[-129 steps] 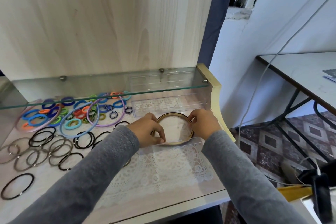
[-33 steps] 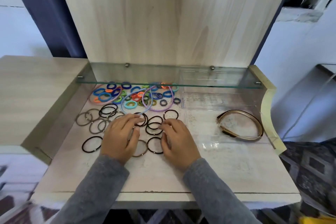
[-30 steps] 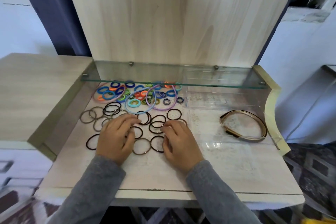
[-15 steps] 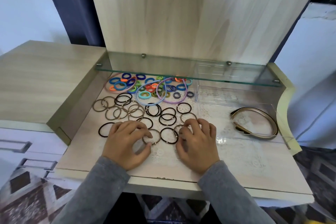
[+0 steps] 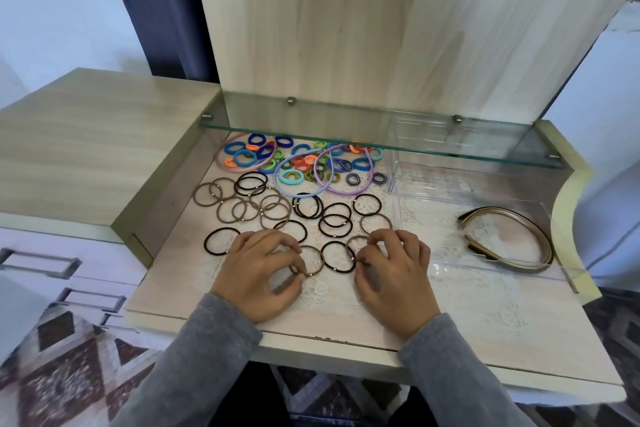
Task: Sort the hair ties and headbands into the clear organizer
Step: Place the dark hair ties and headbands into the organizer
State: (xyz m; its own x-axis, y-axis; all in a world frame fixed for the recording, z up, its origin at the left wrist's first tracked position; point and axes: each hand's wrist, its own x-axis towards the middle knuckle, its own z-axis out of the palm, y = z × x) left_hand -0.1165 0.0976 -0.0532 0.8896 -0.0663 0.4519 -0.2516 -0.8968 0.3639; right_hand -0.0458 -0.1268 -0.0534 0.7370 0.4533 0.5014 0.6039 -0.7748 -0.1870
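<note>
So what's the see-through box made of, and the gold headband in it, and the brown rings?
Clear organizer: likely hard plastic, glossy; you see the lace mat through it and light glints on its edges.
Gold headband: stiff band, probably plastic under a shiny gold-coloured covering; it keeps its curve.
Brown hair ties: probably elastic cord, matte, each with a small shiny bead, maybe metal.
</note>
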